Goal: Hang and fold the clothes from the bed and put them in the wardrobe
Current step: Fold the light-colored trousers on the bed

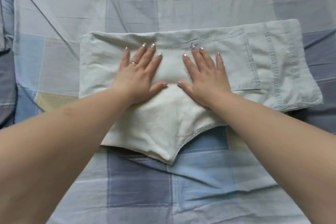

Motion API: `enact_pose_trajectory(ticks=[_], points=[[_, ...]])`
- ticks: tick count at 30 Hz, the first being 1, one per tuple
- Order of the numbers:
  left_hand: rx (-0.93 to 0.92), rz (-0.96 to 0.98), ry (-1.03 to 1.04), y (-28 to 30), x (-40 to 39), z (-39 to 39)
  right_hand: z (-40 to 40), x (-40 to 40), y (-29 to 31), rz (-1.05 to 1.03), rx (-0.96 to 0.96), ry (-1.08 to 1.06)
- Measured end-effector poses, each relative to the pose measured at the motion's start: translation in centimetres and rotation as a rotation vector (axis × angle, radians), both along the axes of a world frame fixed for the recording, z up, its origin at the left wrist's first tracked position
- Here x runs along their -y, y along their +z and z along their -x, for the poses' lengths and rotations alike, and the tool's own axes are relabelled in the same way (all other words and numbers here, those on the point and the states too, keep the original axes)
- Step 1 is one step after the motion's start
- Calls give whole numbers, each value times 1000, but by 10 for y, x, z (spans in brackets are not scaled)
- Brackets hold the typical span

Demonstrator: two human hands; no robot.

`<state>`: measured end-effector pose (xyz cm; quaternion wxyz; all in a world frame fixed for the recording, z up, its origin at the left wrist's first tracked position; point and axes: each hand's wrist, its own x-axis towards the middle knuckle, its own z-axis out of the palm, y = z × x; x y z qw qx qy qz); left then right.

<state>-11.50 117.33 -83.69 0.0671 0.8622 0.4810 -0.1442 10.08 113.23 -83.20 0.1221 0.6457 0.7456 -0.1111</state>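
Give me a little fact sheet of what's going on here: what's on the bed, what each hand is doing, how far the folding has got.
Setting: bed covered by a blue and grey checked duvet cover
Garment: pale green folded garment with a patch pocket and stitched seams, lying flat
Fold state: a whitish part is folded up over the middle
Left hand: flat, fingers spread, pressing on the garment; a ring on one finger
Right hand: flat, fingers spread, pressing beside the left
Wardrobe: not in view
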Motion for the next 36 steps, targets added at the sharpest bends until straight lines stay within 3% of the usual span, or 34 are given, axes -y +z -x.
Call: enact_pose_trajectory(ticks=[4,7,12,16,21,26,33,36], points=[[-18,-8,293,-8,3,36,-48,10,-15,9,111,-85],[53,0,607,-2,13,68,-55,8,-8,-18,55,-188],[577,32,1121,25,44,108,-15,-6,10,-194,-490,-712],[912,320,1354,43,63,112,47,-22,17,-134,-895,-570],[1029,701,1427,45,63,113,67,-64,14,-22,-1099,-704],[1182,825,1510,60,57,111,68,-5,8,30,-1223,-705],[1181,956,1338,122,51,80,68,100,11,111,-1228,-840],[1229,950,1299,153,55,42,64,119,22,172,-1330,-969]])
